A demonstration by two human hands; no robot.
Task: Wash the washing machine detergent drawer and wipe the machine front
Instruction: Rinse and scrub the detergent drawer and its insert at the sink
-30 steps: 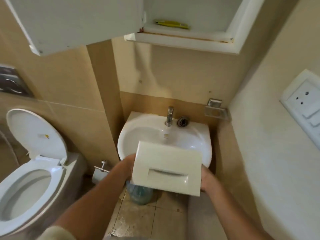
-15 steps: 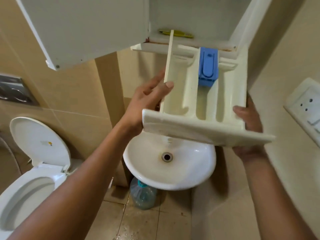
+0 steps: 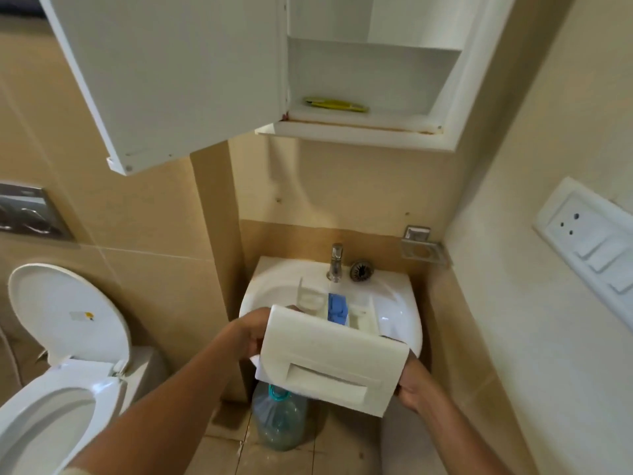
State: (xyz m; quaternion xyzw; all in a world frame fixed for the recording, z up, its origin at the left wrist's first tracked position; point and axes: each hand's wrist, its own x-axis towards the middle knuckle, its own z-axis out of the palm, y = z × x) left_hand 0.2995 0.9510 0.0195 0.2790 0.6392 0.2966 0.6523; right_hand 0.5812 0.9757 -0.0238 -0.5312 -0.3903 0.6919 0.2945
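Observation:
I hold the white detergent drawer [image 3: 329, 358] over the small white sink [image 3: 397, 303], its front panel facing me and its compartments pointing toward the tap [image 3: 335, 262]. A blue insert [image 3: 337, 308] sits in the middle compartment. My left hand [image 3: 246, 334] grips the drawer's left side and my right hand [image 3: 414, 382] grips its right lower corner. The washing machine is out of view.
An open white wall cabinet [image 3: 376, 80] hangs above the sink, its door [image 3: 171, 73] swung out left. A toilet [image 3: 51, 389] with raised lid stands at left. A water bottle [image 3: 281, 423] sits under the sink. A socket panel [image 3: 592, 241] is on the right wall.
The drawer was lifted high in front of the cabinet with its compartments showing, then came back down over the sink with its front panel toward me. Both hands stayed on it.

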